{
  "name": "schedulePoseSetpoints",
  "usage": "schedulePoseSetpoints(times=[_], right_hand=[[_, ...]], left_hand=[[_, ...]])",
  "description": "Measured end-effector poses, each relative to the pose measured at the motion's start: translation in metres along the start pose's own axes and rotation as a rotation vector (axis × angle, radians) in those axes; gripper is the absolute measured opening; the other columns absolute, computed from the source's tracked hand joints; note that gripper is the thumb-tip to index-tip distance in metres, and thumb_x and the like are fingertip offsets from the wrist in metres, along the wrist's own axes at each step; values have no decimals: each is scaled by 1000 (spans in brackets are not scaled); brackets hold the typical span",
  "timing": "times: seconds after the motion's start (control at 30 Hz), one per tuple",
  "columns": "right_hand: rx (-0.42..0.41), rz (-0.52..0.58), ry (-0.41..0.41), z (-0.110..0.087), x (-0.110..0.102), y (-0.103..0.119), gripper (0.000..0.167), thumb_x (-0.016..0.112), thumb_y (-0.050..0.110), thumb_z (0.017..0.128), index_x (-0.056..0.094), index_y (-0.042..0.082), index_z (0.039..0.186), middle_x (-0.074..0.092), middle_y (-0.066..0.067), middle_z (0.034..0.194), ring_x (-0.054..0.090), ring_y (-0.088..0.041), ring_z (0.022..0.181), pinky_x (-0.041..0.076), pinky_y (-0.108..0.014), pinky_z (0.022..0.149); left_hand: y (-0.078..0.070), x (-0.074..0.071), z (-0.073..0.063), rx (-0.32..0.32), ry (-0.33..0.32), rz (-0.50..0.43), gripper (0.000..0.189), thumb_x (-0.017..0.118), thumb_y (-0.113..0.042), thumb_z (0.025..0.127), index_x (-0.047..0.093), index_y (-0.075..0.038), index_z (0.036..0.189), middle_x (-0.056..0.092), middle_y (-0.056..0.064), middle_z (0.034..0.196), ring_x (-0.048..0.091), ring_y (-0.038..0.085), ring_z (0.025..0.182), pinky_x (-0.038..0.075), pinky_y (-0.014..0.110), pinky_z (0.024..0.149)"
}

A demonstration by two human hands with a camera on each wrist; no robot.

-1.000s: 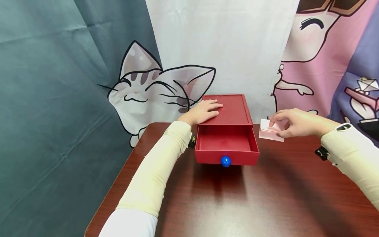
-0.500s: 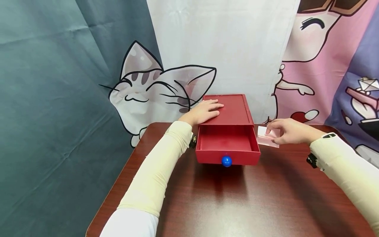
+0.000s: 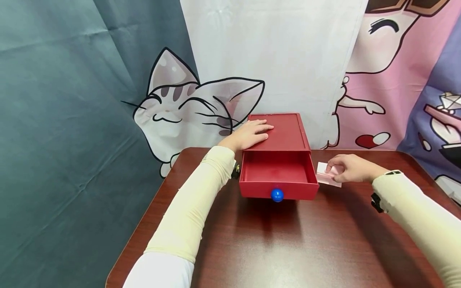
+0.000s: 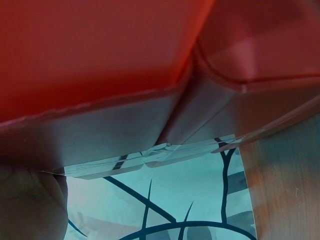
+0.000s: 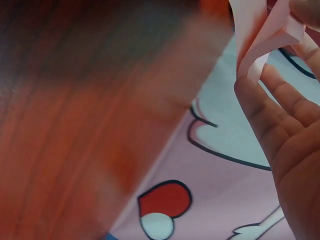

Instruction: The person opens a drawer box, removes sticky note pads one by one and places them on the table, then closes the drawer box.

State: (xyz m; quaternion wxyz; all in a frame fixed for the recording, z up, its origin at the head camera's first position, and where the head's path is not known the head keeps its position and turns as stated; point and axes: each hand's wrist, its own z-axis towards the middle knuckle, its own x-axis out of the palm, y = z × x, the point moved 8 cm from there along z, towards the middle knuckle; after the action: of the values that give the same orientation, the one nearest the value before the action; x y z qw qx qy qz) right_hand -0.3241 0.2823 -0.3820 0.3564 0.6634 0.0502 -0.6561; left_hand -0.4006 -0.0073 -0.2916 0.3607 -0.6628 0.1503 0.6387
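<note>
A red drawer box (image 3: 284,130) stands on the table with its drawer (image 3: 277,170) pulled out, and the inside of that drawer looks bare. My left hand (image 3: 248,136) rests on the box's top with its fingers spread. In the left wrist view the red box (image 4: 100,50) fills the top, with part of my hand (image 4: 30,205) dark at lower left. My right hand (image 3: 351,167) pinches a small pink notepad (image 3: 328,179) just right of the drawer. In the right wrist view the notepad (image 5: 272,42) is partly spread, held between thumb and fingers.
A blue round knob (image 3: 277,195) sits on the drawer's front. The dark wooden table (image 3: 259,248) has its left edge in view. Behind it hangs a cloth backdrop (image 3: 288,52) with cartoon animals, close to the box.
My right hand has come down towards the table with the notepad, and a little to the left. The left hand and the drawer box have stayed put.
</note>
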Motion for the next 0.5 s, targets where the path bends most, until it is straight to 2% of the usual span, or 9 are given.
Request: schedulePoseSetpoints(times=[0.3,0.5], right_hand=[[104,4,66,-2,28,-22,21,80,14,75,71,22,92,64,-4,101,55,-21,86,45,-33,69],[115,8,61,-4,38,-29,20,80,14,74,72,20,91,64,-6,100,55,-22,86,44,-33,69]], left_hand=[[0,-1,1,-5,-2,-8,49,45,-40,106,47,-28,153,32,2,164,19,18,154,8,36,125],[-1,0,0,-10,0,-5,49,45,-40,106,47,-28,153,31,1,164,19,17,153,6,34,125]])
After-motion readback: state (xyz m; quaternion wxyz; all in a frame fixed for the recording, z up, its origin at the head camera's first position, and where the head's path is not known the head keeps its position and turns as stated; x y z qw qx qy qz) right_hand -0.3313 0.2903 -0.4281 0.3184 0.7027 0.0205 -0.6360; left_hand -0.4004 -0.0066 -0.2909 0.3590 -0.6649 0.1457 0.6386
